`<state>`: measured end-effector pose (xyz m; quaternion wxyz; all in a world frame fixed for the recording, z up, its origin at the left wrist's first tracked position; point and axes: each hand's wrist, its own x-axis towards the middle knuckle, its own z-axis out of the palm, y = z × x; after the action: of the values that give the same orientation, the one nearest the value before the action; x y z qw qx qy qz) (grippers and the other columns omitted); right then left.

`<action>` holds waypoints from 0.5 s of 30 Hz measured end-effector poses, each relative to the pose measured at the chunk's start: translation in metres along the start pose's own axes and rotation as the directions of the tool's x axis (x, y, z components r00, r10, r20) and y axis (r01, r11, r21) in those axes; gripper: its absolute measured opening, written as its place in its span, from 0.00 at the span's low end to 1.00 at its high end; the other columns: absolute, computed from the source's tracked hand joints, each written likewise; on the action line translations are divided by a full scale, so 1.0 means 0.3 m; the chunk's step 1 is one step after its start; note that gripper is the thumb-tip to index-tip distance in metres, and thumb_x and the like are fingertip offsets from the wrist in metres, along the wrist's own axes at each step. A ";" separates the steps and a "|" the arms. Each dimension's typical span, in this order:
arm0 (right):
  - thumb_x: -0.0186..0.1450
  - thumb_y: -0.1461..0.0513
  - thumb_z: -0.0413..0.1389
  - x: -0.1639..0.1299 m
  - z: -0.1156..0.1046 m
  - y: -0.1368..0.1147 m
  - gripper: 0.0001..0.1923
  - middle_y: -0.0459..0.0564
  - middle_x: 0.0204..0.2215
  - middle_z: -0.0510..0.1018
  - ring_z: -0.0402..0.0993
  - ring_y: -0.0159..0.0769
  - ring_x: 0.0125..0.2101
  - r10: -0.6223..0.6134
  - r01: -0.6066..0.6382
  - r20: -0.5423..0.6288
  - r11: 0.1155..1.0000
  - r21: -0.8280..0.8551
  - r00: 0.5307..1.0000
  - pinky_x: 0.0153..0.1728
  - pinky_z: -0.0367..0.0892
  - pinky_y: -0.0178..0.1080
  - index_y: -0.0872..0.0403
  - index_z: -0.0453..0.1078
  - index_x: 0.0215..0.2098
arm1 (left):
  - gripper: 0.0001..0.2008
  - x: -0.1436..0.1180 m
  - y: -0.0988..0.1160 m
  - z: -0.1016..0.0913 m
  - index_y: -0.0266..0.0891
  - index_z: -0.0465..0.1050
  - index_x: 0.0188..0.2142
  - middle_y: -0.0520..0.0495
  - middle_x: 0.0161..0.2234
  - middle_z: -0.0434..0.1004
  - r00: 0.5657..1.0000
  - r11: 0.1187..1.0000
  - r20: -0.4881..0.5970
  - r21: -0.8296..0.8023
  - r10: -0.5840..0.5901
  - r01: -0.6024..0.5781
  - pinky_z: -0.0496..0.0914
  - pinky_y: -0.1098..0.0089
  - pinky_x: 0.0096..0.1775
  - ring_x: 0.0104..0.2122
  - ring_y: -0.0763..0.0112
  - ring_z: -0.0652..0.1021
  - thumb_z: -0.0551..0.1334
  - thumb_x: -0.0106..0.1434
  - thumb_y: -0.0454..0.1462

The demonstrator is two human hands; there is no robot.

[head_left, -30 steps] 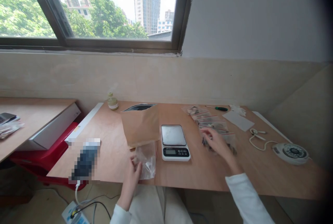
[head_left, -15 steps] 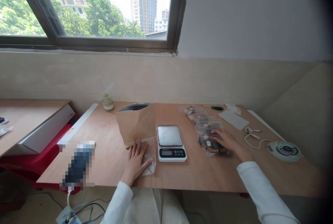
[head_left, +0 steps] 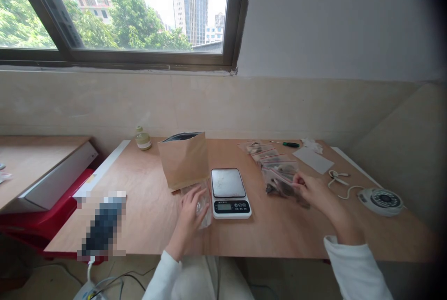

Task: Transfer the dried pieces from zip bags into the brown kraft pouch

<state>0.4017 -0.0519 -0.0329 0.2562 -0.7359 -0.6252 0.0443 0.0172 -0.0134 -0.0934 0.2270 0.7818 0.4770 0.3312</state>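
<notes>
My left hand (head_left: 193, 207) rests at the front of the table with its fingers curled on a clear plastic bag (head_left: 208, 218). Just behind it stands a brown paper pouch (head_left: 185, 160), upright with its top open. My right hand (head_left: 308, 189) pinches the edge of a zip bag (head_left: 284, 188) with dark contents, the front one of a row. Several more zip bags (head_left: 267, 154) overlap behind it. Between my hands sits a digital kitchen scale (head_left: 228, 183) with a bare metal plate. What its display reads is too small to tell.
At the back right lie a green-handled screwdriver (head_left: 290, 144) and a white paper sheet (head_left: 313, 159). A round white device (head_left: 382, 201) with a cable is at the right. A small bottle (head_left: 143, 139) stands back left, and a blurred phone (head_left: 104, 223) lies near the front left.
My left hand has gone from lying flat to curled fingers on the clear bag. My right hand has shifted right and tilts the front zip bag's edge up. The paper pouch has turned slightly.
</notes>
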 end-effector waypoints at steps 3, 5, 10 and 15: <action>0.63 0.58 0.50 -0.048 -0.023 -0.239 0.08 0.47 0.25 0.76 0.71 0.35 0.25 -0.022 0.010 0.052 0.976 0.216 0.998 0.28 0.60 0.34 0.52 0.67 0.30 | 0.14 -0.034 0.197 -0.010 0.40 0.72 0.41 0.44 0.40 0.75 0.994 0.908 0.098 -0.411 -0.040 0.077 0.68 0.66 0.42 0.39 0.66 0.75 0.52 0.67 0.45; 0.64 0.57 0.50 -0.074 -0.009 -0.397 0.10 0.48 0.27 0.76 0.72 0.35 0.28 -0.063 0.024 0.089 0.923 0.385 0.994 0.30 0.63 0.34 0.53 0.67 0.30 | 0.14 -0.046 0.292 -0.008 0.38 0.71 0.38 0.46 0.33 0.73 0.981 0.780 0.180 -0.603 -0.075 0.171 0.67 0.70 0.33 0.30 0.71 0.73 0.53 0.66 0.46; 0.63 0.58 0.54 -0.136 0.072 -0.649 0.07 0.49 0.38 0.78 0.74 0.36 0.39 -0.212 0.033 0.144 0.662 0.749 0.967 0.41 0.67 0.36 0.53 0.69 0.31 | 0.16 -0.051 0.349 -0.024 0.38 0.69 0.35 0.51 0.27 0.69 0.981 0.672 0.059 -0.720 -0.186 0.171 0.66 0.71 0.35 0.29 0.73 0.71 0.52 0.67 0.47; 0.65 0.53 0.54 -0.186 0.162 -0.729 0.12 0.51 0.40 0.78 0.75 0.38 0.41 -0.240 -0.086 0.227 0.485 0.870 0.944 0.40 0.70 0.36 0.53 0.73 0.35 | 0.15 -0.061 0.314 -0.081 0.39 0.71 0.39 0.48 0.35 0.74 0.972 0.739 -0.036 -0.656 -0.232 0.152 0.66 0.70 0.40 0.37 0.68 0.74 0.54 0.66 0.47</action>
<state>0.1748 -0.0698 0.0053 0.4899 -0.4577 -0.5815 0.4608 0.0496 -0.0704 -0.0192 0.4887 0.5808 0.4229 0.4950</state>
